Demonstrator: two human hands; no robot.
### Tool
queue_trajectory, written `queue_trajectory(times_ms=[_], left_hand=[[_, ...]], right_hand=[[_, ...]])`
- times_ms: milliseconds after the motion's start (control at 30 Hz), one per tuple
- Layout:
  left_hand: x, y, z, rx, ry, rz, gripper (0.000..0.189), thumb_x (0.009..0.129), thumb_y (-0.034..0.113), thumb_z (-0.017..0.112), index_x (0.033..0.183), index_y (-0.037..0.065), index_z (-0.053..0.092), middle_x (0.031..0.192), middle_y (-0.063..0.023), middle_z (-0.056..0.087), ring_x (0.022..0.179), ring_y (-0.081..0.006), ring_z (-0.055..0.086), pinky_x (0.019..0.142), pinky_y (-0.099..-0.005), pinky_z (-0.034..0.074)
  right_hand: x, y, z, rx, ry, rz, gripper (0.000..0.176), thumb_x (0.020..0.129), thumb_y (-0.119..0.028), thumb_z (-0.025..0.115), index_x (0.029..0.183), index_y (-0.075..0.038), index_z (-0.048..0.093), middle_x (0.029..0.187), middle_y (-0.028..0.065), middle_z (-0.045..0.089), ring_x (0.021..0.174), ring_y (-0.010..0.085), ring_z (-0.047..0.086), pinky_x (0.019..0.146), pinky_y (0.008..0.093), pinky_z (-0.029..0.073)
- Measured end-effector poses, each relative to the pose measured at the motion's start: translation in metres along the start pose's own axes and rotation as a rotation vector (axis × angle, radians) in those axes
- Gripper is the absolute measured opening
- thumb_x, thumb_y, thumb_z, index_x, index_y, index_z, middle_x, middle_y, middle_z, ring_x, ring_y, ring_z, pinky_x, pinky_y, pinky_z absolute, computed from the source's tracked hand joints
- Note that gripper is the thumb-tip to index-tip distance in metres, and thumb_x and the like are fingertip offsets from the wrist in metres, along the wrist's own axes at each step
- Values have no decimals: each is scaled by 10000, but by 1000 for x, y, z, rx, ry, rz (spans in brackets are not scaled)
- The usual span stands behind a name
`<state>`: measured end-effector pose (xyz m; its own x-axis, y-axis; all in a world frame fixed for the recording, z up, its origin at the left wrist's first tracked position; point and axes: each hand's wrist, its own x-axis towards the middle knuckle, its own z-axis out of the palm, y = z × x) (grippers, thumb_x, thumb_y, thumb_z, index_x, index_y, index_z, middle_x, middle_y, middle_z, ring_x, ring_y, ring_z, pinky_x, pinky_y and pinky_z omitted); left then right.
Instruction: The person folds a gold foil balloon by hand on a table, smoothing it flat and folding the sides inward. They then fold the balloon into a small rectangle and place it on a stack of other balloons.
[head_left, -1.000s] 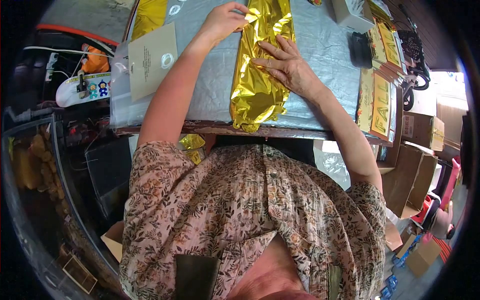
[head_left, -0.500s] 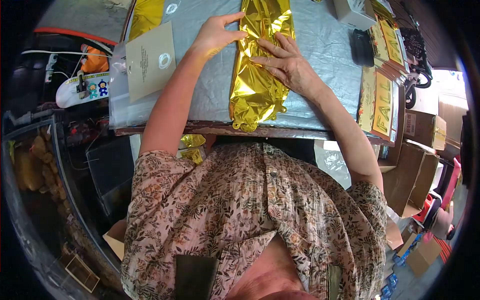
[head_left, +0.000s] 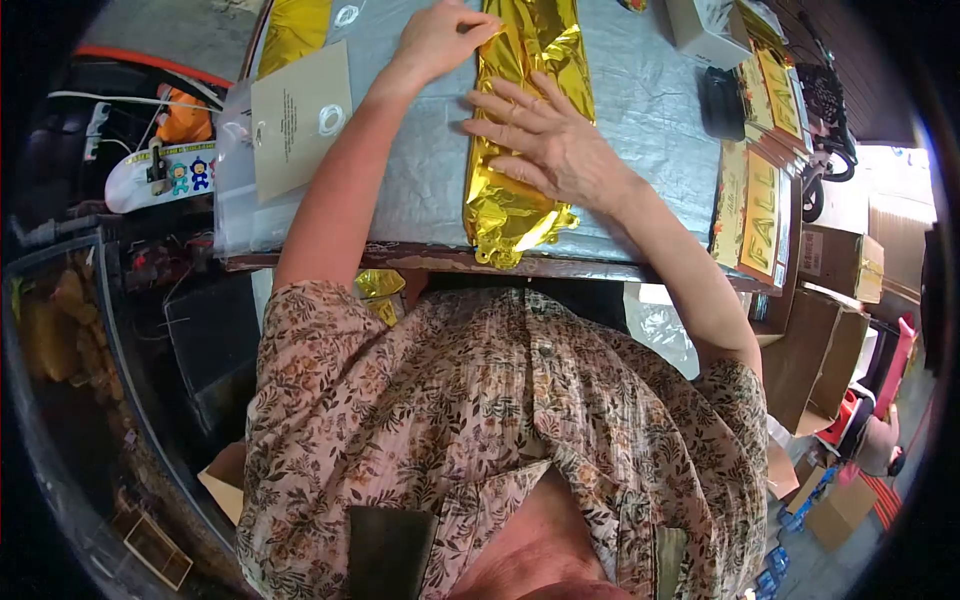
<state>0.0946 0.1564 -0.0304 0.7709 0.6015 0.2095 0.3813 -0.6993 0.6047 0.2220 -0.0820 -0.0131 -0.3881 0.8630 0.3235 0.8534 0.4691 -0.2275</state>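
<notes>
A long, folded gold foil piece (head_left: 530,215) lies on the table over a silvery-grey cover, its lower end close to the front edge. My right hand (head_left: 560,150) rests flat across the foil with fingers spread. At the foil's left edge, my left hand (head_left: 445,38) pinches the gold material between thumb and fingers. To the left are a beige printed card (head_left: 300,125) with a small white coil (head_left: 331,121) on it, and clear plastic sheets (head_left: 236,200) beneath. More gold foil (head_left: 297,35) lies behind the card.
Stacked yellow "FALL" packs (head_left: 762,215) line the table's right side, near a black object (head_left: 724,103) and a white box (head_left: 700,35). Cardboard boxes (head_left: 815,350) stand beyond. A skateboard (head_left: 150,180) is at the left. Another person (head_left: 880,445) is partly visible at far right.
My left hand has moved farther up along the foil's left edge, its fingers closing on the foil. My right hand has slid left and slightly down across it, fingers spread wider.
</notes>
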Motion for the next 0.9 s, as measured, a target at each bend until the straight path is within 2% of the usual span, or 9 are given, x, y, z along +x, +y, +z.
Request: queue_trajectory(times_ms=[33, 100, 133, 200, 567, 667, 733, 833, 900], left_hand=[[3, -1, 2, -1, 6, -1, 354, 953, 381, 751, 1220, 152, 790, 1074, -53, 769, 948, -247, 721, 884, -356, 550], [8, 1, 6, -89, -30, 76, 311, 918, 259, 767, 1177, 88, 786, 1133, -167, 720, 1058, -335, 690, 903, -391, 543], [4, 3, 10, -78, 76, 180, 271, 852, 282, 826, 1056, 103, 828, 1010, -137, 706, 938, -307, 684, 833, -401, 536], [1, 2, 13, -97, 86, 154, 285, 852, 279, 827, 1075, 101, 825, 1006, -142, 704, 940, -309, 684, 835, -397, 537], [2, -4, 23, -183, 77, 88, 307, 833, 265, 849, 1095, 106, 830, 1021, -129, 665, 957, -285, 662, 861, -376, 536], [-5, 8, 16, -324, 208, 309, 275, 835, 251, 850, 1071, 109, 838, 995, -122, 658, 943, -282, 659, 860, -369, 535], [3, 2, 18, -191, 31, 32, 316, 867, 204, 819, 1167, 107, 799, 1108, -157, 689, 1005, -300, 673, 872, -392, 537], [5, -17, 24, 51, 171, 265, 315, 957, 367, 748, 1199, 171, 799, 1124, -71, 746, 995, -257, 716, 889, -357, 551], [-1, -12, 13, -24, 180, 257, 318, 969, 344, 736, 1215, 148, 788, 1224, -80, 721, 1078, -255, 699, 908, -352, 546]], right_hand=[[1, 0, 5, 28, -23, 7, 548, 1038, -340, 602, 1552, -173, 508, 1649, 51, 432, 1544, 283, 364, 1289, 555, 223], [0, 1, 16, 57, -49, 5, 584, 1039, -354, 595, 1575, -157, 472, 1659, 56, 415, 1542, 285, 365, 1291, 543, 231], [-3, 2, 21, 71, -67, 8, 610, 1039, -365, 588, 1589, -145, 443, 1658, 67, 414, 1542, 285, 365, 1293, 525, 237], [-7, 2, 23, 19, -124, -2, 665, 1049, -391, 559, 1622, -112, 371, 1674, 82, 381, 1548, 282, 351, 1303, 473, 245], [-9, -7, 14, 18, -298, -34, 729, 1055, -475, 477, 1667, -139, 270, 1735, 24, 256, 1605, 269, 206, 1329, 448, 182], [-11, -9, 13, 3, -320, -52, 727, 1058, -486, 457, 1673, -153, 258, 1743, -3, 231, 1613, 259, 177, 1334, 443, 168], [-12, -10, 10, -6, -327, -57, 724, 1060, -486, 450, 1675, -160, 253, 1745, -15, 223, 1615, 252, 169, 1336, 441, 161], [-13, -18, 4, -1, -367, -63, 704, 1068, -476, 432, 1675, -167, 255, 1744, -16, 229, 1611, 243, 186, 1338, 435, 146], [-15, -24, -5, 165, -262, 10, 643, 1074, -401, 496, 1649, -166, 329, 1702, 29, 341, 1574, 259, 303, 1325, 479, 194]])
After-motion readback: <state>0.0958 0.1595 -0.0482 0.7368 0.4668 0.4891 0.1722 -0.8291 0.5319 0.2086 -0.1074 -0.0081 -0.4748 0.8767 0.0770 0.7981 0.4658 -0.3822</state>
